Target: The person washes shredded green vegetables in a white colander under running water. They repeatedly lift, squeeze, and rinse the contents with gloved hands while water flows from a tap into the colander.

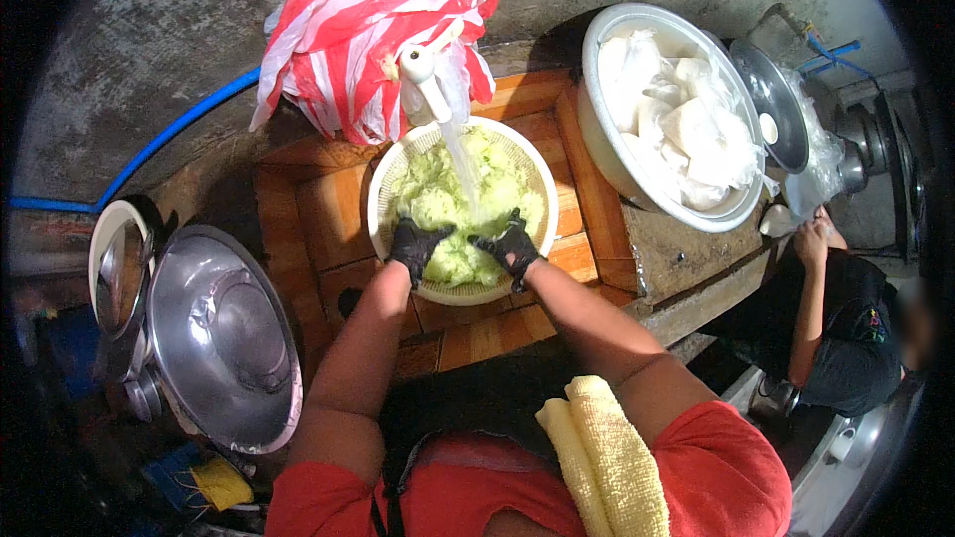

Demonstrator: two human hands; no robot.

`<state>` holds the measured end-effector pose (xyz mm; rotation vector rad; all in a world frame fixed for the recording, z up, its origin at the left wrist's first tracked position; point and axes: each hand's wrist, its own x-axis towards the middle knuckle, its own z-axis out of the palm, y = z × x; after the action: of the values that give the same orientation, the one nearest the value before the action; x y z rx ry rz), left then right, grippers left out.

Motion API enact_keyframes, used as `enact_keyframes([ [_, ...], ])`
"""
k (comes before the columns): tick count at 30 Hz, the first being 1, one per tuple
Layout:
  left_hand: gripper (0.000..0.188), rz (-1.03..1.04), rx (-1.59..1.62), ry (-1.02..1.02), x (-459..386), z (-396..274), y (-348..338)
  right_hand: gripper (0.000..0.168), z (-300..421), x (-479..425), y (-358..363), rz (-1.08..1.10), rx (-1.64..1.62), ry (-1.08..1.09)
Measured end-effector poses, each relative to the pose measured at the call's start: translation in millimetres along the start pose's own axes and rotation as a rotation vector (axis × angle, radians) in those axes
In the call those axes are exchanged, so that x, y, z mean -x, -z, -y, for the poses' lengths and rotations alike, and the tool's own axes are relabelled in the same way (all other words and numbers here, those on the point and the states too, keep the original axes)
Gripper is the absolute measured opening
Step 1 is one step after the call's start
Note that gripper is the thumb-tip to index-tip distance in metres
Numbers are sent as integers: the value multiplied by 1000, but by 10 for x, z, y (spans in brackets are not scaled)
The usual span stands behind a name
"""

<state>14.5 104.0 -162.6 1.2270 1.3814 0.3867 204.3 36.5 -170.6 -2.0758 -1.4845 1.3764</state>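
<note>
Pale green shredded vegetable (507, 171) fills a cream plastic colander (553, 201) standing in a tiled sink (332, 220). Water (460, 160) runs onto the shreds from a white plastic faucet (429, 86) above. My left hand (419, 245), in a black glove, rests at the colander's near left side, touching the shreds with its thumb pointing inward. Opposite it, my right hand (513, 242), also gloved in black, lies on the shreds by the near right rim. Thumb and fingers are spread on both hands; some fingertips are partly hidden among the shreds.
Behind the faucet hangs a red-and-white striped plastic bag (373, 37). A grey tub (597, 119) of white pieces in clear bags stands on the right ledge. Metal basins (224, 339) lean at the left. A blue pipe (171, 130) follows the wall. Another person (843, 321) works at far right.
</note>
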Motion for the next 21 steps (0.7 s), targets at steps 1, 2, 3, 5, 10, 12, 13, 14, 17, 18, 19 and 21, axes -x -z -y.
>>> enact_keyframes([
  [1, 96, -55, -262, -126, -180, 444, -45, 110, 30, -1, -206, -165, 51, -74],
  [2, 99, -59, -428, -292, -118, 322, -145, 110, -45, -74, -178, -157, 18, -40],
  [3, 102, -142, -418, -272, -198, 489, -143, 110, -21, -181, -136, -132, -19, 16],
  [5, 108, -216, -329, -195, -272, 507, -169, 106, -114, -428, -108, -97, -126, 54],
  [10, 108, -227, -125, -46, -591, 427, 102, 86, 25, -680, 102, -237, -129, 57],
  [12, 95, 9, 170, 11, -519, 122, 133, 80, -40, -686, 140, -255, -410, -75],
  [13, 90, 90, 276, 32, -563, 123, 120, 78, -52, -694, 204, -204, -562, -137],
  [14, 84, 160, 382, 59, -588, 108, 140, 75, 17, -684, 305, -147, -711, -190],
  [17, 77, 250, 567, 108, -751, 325, 87, 72, -93, -771, 445, 177, -1101, -352],
  [18, 78, 266, 619, 118, -655, 169, 72, 69, -139, -811, 440, 242, -1206, -398],
  [19, 80, 283, 671, 129, -592, 91, 57, 68, -212, -790, 435, 218, -1011, -330],
  [21, 71, 246, 356, -155, -590, 267, 88, 69, -331, -838, 391, 229, -955, -296],
])
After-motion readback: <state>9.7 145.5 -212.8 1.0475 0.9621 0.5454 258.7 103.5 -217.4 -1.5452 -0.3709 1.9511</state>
